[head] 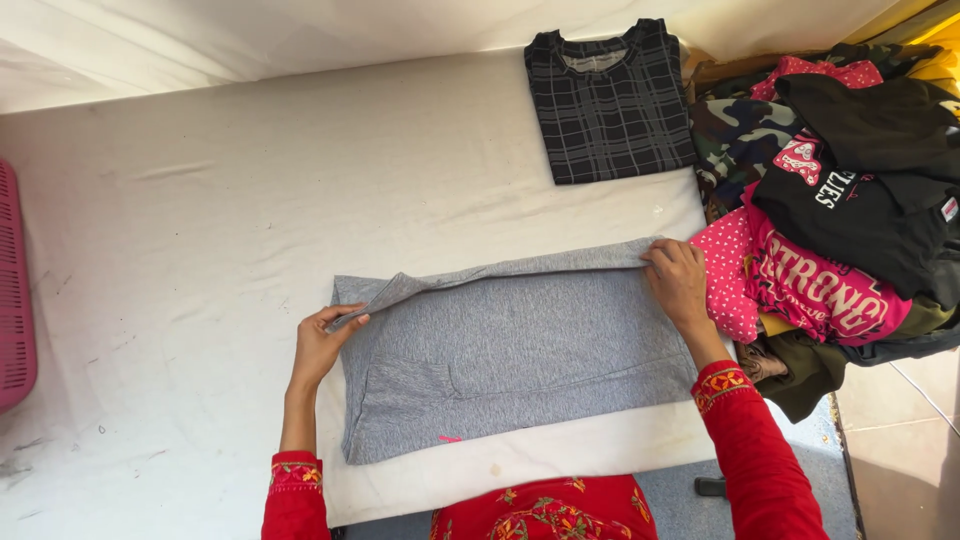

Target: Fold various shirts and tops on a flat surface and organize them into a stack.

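Both hands pinch the far folded edge of the grey garment, one at each end

Head view:
- left hand (320, 345) closed on the left end of the fold, thumb on top, fingers tucked under the fabric; edge lifted slightly off the layer below at that corner
- right hand (678, 280) closed on the right end of the same fold, fingers curled over it, knuckles up
- grey garment (520, 350) lies flat, long side running left to right, far strip doubled toward the person; a seam or pocket outline shows on its lower left part, small pink mark at its near edge
- white sheet (200, 220) covers the work surface under the grey garment, wrinkled, some small dark specks left of the garment
- black checked shirt (610, 100) lies folded on the sheet beyond the grey garment's right end, well apart from it, neckline facing away
- pile of clothes (850, 200) sits just right of the grey garment, close to the right hand: pink dotted piece nearest, pink printed top, black printed tops above, camouflage piece behind
- pink perforated basket (15, 290) far left of the grey garment, cut by the frame edge
- red embroidered sleeves (750, 450) on both forearms, cuffs near the garment's near corners; matching red cloth at the bottom centre
- floor tiles (900, 430) visible below the pile, right of the garment
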